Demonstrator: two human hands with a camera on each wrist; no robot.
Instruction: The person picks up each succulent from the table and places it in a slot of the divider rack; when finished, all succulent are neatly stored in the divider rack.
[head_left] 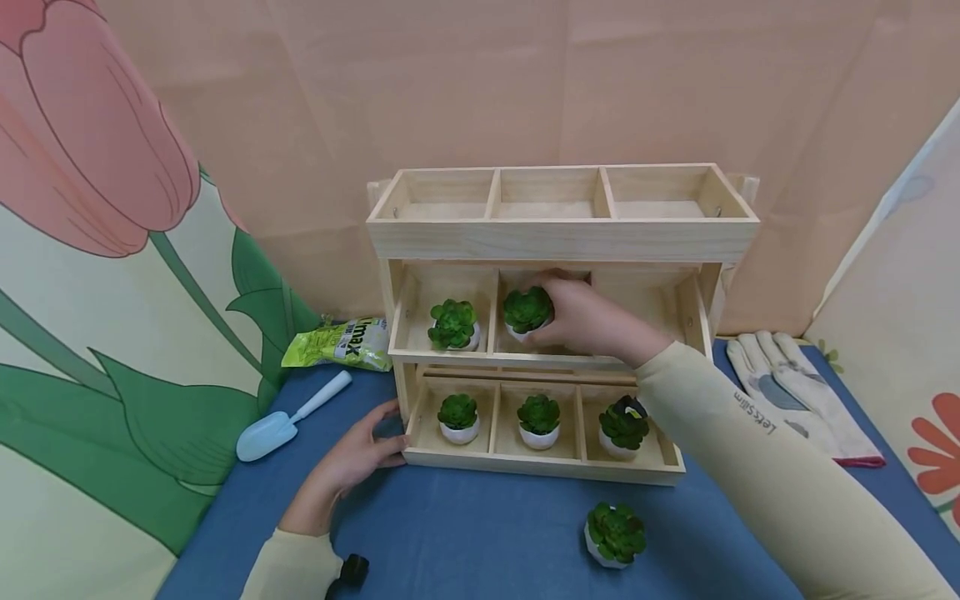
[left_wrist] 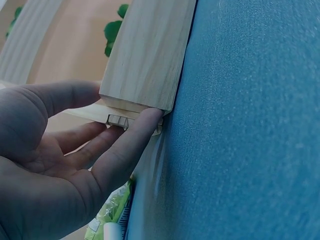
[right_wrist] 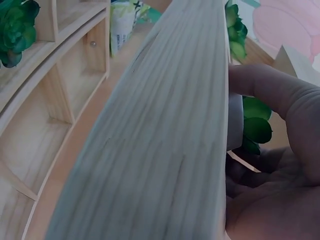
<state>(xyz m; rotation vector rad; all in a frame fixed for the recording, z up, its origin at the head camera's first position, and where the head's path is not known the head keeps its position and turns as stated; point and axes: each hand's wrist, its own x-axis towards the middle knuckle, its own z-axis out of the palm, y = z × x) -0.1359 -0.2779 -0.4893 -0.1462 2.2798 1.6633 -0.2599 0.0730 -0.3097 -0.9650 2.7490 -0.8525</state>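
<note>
A three-tiered wooden plant stand point(head_left: 562, 239), each tier split into three compartments, stands on the blue cloth. My right hand point(head_left: 585, 317) grips a small potted succulent point(head_left: 527, 308) in the middle tier's centre compartment. The right wrist view shows its green leaves point(right_wrist: 257, 127) beside the hand, partly hidden by a wooden board point(right_wrist: 150, 135). At the bottom tier's front left corner, my left hand point(head_left: 358, 457) holds the wood; in the left wrist view, thumb and index finger pinch the board's end point(left_wrist: 145, 65). Another potted succulent point(head_left: 453, 324) sits in the middle tier's left compartment.
Three potted succulents occupy the bottom tier, including a centre one point(head_left: 538, 418). One more succulent point(head_left: 615, 535) stands on the cloth in front. A light blue trowel point(head_left: 272, 432) and a green packet point(head_left: 337, 343) lie left, work gloves point(head_left: 798, 396) right.
</note>
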